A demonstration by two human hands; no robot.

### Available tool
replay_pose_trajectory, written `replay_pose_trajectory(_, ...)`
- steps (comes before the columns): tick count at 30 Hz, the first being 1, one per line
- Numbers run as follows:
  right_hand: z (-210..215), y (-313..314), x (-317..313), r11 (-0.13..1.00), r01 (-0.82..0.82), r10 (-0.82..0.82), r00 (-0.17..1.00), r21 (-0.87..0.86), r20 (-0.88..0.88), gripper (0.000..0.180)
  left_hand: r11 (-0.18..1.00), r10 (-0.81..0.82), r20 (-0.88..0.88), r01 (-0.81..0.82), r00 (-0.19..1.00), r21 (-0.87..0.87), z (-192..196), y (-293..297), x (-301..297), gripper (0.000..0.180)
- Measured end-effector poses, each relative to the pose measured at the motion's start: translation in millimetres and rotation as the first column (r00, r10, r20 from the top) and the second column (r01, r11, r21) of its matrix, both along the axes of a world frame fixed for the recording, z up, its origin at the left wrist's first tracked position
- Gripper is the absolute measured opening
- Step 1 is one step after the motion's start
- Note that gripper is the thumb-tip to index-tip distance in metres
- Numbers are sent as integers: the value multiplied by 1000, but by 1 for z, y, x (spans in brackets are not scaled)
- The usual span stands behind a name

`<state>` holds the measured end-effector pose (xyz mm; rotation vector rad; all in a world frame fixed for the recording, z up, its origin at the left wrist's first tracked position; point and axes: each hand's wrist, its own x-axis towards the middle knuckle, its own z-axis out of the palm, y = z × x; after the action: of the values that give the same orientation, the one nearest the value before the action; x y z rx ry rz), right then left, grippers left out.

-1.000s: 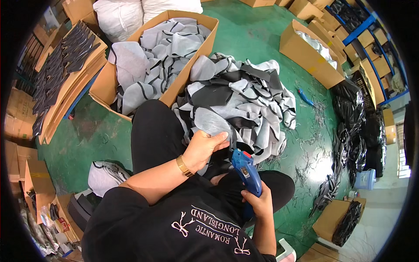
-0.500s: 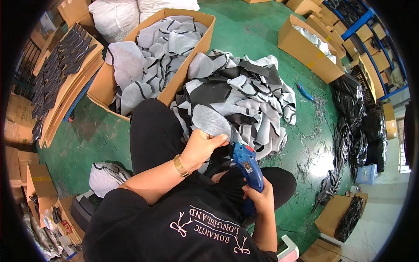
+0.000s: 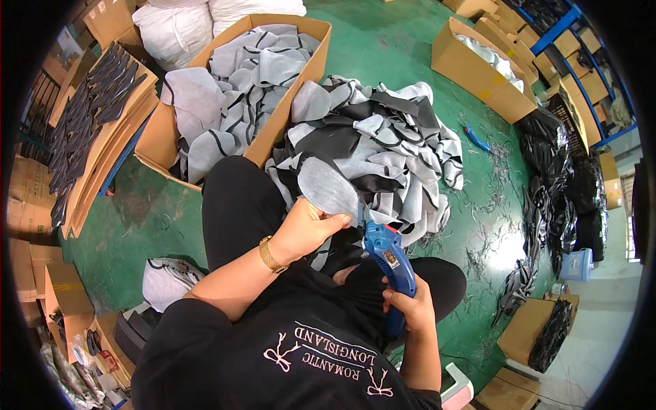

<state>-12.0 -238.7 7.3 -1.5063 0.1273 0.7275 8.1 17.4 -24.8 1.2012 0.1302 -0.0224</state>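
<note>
My left hand point(image 3: 309, 231), with a gold band on its wrist, pinches the lower edge of a rounded grey fabric piece point(image 3: 329, 190) between thumb and fingers. My right hand point(image 3: 413, 303) is wrapped around the handle of a blue handheld electric cutter point(image 3: 395, 263) with a red button. Its head touches or nearly touches the fabric's right edge, just beyond my left thumb; the blade itself cannot be made out. Right behind both hands lies a heap of grey and black fabric pieces point(image 3: 410, 147) on the floor.
A large cardboard box point(image 3: 273, 137) full of black-edged grey pieces stands left of the heap. Another box point(image 3: 478, 72) is at the far right. A second blue tool point(image 3: 476, 139) lies among thin scraps on the green floor. Stacked cardboard point(image 3: 113, 143) bearing black strips is at left.
The grey piece has turned slightly and shows more of its face beyond my left hand. My left hand has shifted a little left and nearer me; the cutter stays at the edge.
</note>
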Motion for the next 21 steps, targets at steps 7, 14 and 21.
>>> replay_pose_trajectory(7,-2,-4,2,998,-22,23,999,60,-29,32,985,-157,31,154,987,77,6,9,-3,18)
replay_pose_trajectory(14,26,16,29,982,156,-177,958,108,226,40,968,-238,-108,226,965,-109,15,-4,-9,25)
replay_pose_trajectory(21,16,45,46,964,98,28,888,-249,458,46,947,-303,-113,286,946,-142,9,-22,-14,24)
